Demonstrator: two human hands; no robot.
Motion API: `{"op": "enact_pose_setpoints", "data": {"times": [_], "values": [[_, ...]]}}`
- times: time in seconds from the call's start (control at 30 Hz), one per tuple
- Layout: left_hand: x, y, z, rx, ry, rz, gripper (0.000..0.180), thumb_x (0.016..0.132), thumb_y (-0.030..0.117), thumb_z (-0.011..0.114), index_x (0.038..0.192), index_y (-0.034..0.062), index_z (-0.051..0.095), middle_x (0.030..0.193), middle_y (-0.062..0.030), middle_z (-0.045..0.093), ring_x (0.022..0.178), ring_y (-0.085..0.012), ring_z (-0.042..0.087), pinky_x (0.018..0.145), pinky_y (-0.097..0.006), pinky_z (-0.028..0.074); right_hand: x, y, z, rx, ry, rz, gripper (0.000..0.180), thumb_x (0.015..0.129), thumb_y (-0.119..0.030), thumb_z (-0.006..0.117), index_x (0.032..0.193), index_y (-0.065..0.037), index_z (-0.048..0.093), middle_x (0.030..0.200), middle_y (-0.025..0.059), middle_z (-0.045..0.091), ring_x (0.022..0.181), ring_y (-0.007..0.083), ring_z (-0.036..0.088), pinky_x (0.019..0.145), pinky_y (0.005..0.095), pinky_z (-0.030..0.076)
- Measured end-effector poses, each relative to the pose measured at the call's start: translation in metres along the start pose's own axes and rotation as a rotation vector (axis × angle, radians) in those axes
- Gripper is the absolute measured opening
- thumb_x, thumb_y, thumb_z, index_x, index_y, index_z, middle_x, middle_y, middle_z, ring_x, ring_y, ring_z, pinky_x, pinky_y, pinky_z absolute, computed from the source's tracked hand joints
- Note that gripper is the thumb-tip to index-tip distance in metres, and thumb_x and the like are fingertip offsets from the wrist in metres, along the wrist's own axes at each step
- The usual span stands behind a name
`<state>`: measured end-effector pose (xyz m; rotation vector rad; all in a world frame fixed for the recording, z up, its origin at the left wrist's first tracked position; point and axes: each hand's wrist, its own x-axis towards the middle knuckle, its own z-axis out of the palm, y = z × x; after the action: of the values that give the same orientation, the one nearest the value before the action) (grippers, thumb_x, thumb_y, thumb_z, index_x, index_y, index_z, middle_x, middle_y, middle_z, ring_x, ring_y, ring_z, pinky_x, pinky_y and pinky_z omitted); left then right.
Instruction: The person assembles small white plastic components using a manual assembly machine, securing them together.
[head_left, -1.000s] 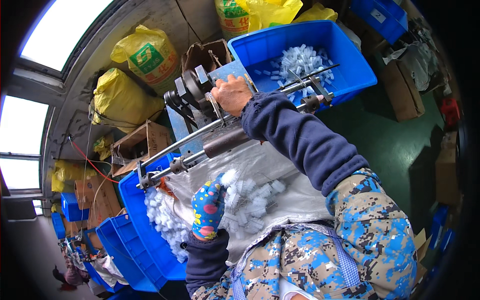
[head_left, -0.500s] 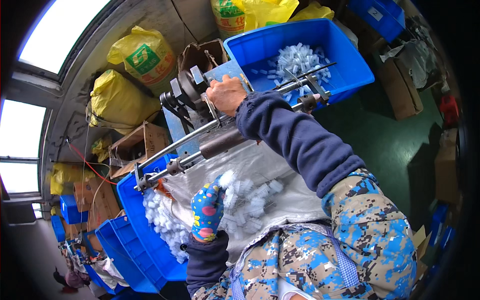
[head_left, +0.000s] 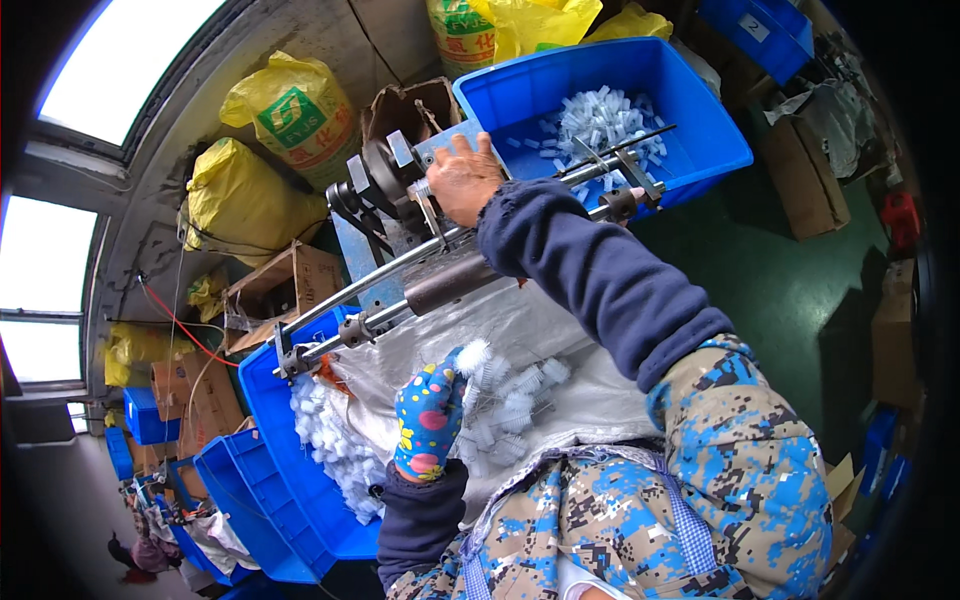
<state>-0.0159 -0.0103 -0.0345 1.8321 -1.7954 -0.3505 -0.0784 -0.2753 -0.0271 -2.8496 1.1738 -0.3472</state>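
My left hand (head_left: 425, 418), in a blue glove with a bright flower pattern, is closed round a small white bristle brush (head_left: 472, 357) whose tuft sticks out past the fingers. Beneath and beside it, a pile of similar white brushes (head_left: 510, 405) lies on a pale sheet (head_left: 580, 400) over my lap. My bare right hand (head_left: 466, 183) reaches across a metal bench machine (head_left: 385, 185), fingers spread over its plate beside a dark wheel and clamp. Its thumb and palm side are hidden. Steel rods (head_left: 365, 278) with a dark cylinder (head_left: 450, 285) run below that hand.
A blue bin (head_left: 700, 140) of short translucent plastic tubes (head_left: 605, 125) stands beyond the machine at the right. Another blue bin (head_left: 345, 540), at the left, holds many white pieces (head_left: 335, 450). Yellow sacks (head_left: 250, 195) and cardboard boxes (head_left: 290, 285) line the wall.
The fingers of my right hand have spread from a bunched shape over the machine plate. My left hand still holds the brush, turned slightly; the whole view has shifted a little.
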Motion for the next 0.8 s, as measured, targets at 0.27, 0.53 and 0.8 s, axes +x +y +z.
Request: {"op": "enact_pose_setpoints", "data": {"times": [0.27,0.53,0.8], "values": [[-0.007,-0.007,-0.009,-0.256,0.165,-0.147,0.022,0.074,-0.001,0.06,0.094,0.0055,0.063,0.073,-0.0113,0.06,0.065,-0.0286,0.059,0.058,-0.034,0.046,-0.044,0.012,0.012,-0.004,0.101,0.012,0.057,0.077,-0.031,0.062,0.122,-0.001,0.048,0.13,0.0152,0.038,0.123,0.0318,0.03,0.093,0.0545,0.026],[-0.008,0.007,-0.01,-0.296,0.105,-0.131,0.026,0.076,-0.003,0.057,0.1,0.0054,0.062,0.076,-0.0103,0.062,0.068,-0.0264,0.061,0.06,-0.032,0.047,-0.03,-0.041,0.019,0.01,0.029,-0.019,0.046,0.086,-0.011,0.041,0.129,0.006,0.04,0.13,0.0169,0.038,0.125,0.0344,0.03,0.099,0.0596,0.02],[-0.034,0.0,-0.019,-0.883,0.212,-0.477,0.018,0.088,0.006,0.053,0.103,-0.0024,0.06,0.086,-0.0084,0.066,0.07,-0.0113,0.06,0.056,-0.023,0.046,-0.038,0.028,0.002,-0.033,0.018,-0.065,0.041,0.08,-0.024,0.057,0.116,-0.005,0.053,0.129,0.0154,0.041,0.122,0.0332,0.032,0.093,0.0569,0.025]]}}
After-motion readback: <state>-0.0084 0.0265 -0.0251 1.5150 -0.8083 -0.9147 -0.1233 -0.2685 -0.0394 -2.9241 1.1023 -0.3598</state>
